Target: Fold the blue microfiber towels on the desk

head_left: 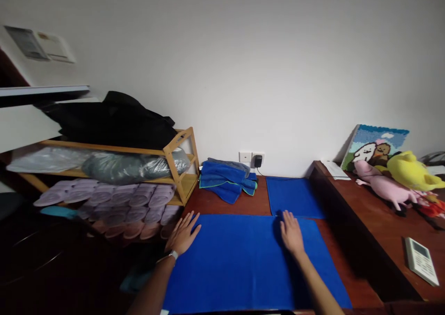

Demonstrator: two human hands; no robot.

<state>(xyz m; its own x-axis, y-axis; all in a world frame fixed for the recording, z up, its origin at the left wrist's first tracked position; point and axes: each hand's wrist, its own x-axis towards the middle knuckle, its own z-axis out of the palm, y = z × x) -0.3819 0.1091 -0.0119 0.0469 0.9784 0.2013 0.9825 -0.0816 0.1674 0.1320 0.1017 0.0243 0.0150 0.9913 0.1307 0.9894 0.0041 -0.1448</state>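
A large blue cloth lies spread flat on the reddish-brown table. On its upper left corner rests my left hand, fingers spread, with a band at the wrist. Near the cloth's far edge, right of the middle, my right hand lies with its fingers stretched out. Neither hand holds anything. A smaller blue cloth lies flat just beyond my right hand. Against the wall sits a loose pile of blue and grey cloths, some with green edging.
At the left, a wooden rack holds slippers, plastic-wrapped items and a black bag. On the raised surface at the right are plush toys, a picture and a white remote. A black plug sits in the wall socket.
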